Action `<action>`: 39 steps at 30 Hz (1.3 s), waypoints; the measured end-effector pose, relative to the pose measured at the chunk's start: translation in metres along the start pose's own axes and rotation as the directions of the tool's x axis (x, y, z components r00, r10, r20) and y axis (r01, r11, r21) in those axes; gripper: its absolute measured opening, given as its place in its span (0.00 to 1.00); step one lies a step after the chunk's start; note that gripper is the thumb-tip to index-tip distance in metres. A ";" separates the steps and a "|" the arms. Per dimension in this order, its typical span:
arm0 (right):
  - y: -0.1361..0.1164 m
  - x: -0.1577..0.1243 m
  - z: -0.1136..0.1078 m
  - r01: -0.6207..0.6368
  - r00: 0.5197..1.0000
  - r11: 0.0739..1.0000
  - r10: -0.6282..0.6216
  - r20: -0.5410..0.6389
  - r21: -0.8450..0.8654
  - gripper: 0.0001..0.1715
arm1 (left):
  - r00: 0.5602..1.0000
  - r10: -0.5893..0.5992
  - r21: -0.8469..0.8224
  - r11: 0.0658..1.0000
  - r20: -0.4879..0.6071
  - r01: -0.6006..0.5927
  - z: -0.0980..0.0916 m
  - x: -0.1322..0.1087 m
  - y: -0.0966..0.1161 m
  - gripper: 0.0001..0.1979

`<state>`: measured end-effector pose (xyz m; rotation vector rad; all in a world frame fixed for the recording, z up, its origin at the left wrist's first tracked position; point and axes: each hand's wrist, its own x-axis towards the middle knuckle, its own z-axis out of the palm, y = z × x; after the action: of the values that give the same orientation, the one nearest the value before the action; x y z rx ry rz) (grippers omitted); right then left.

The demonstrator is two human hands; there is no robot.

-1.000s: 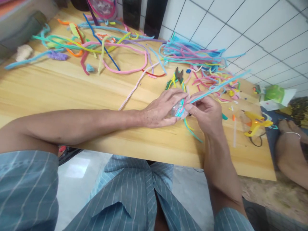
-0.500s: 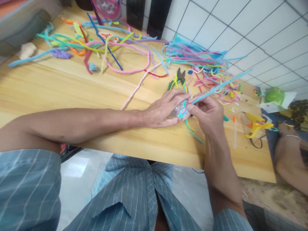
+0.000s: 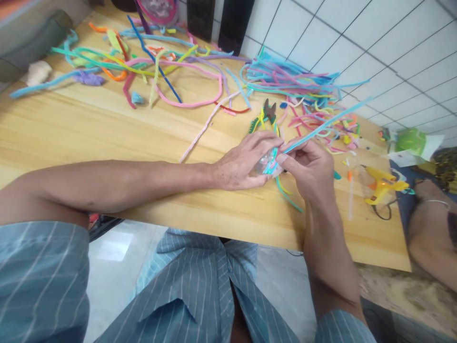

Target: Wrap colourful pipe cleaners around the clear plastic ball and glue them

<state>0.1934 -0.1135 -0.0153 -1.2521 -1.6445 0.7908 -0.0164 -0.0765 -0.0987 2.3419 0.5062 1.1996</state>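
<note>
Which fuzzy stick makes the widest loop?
The pink stick, left of the pliers, crossed by a dark blue stick; the others nearby lie straighter or curl smaller.

On the table [image 3: 107,138], pliers [image 3: 270,112] lie just beyond the left hand [image 3: 239,164]; farther back and rightward, a bundle of pipe cleaners [image 3: 289,76] sits by the wall [image 3: 357,43]; loose pipe cleaners [image 3: 150,73] spread leftward, a glue gun [image 3: 383,183] lies right
</note>
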 end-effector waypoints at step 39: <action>0.004 -0.002 0.002 -0.036 0.999 0.994 0.037 -0.005 0.098 0.12 | 0.994 0.111 -0.045 0.993 -0.008 -0.111 -0.005 0.001 -0.005 0.42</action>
<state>0.1935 -0.1143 -0.0200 -1.2174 -1.5617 0.8781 -0.0201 -0.0703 -0.0984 2.3557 0.3507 1.2541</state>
